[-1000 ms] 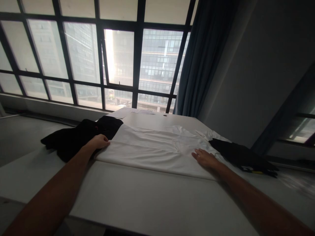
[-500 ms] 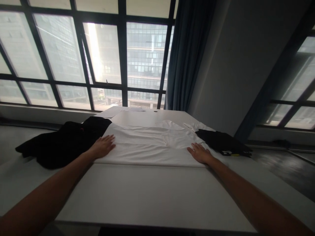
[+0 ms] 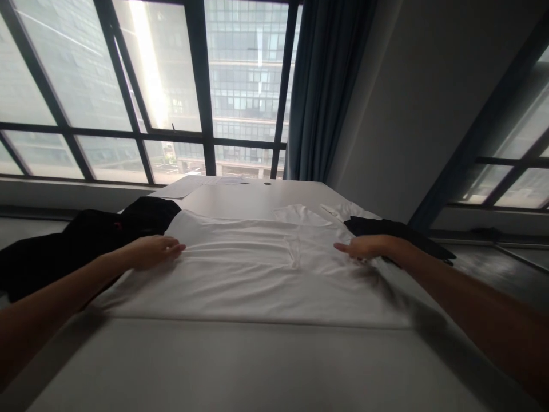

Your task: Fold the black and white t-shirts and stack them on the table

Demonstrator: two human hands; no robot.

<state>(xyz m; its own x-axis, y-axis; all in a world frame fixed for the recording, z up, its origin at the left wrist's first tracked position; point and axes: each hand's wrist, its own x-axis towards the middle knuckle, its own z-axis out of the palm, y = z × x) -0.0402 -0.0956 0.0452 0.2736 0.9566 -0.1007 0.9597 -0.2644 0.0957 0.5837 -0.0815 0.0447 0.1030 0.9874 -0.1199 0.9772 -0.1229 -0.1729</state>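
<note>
A white T-shirt (image 3: 240,286) lies sideways across the white table (image 3: 266,366), its fabric creased along the middle. A sleeve sticks out on the far side, and the collar end is to the right. My left hand (image 3: 156,253) is at the shirt's left edge, fingers bent and drawn together on the cloth. Towards the collar end, my right hand (image 3: 364,247) has its fingers curled into the fabric, with the index finger pointing left. The cloth beneath both hands is partly hidden.
Black clothing (image 3: 90,232) lies left of the shirt, partly behind my left forearm. Another dark folded garment (image 3: 398,232) is beyond my right hand. Papers (image 3: 184,186) rest at the table's far end, before the window (image 3: 244,86) and a blue curtain (image 3: 315,97).
My hands have gone from lying flat and spread on the shirt to bent fingers gripping its cloth. The shirt's front edge appears nearer and wider as the view has shifted.
</note>
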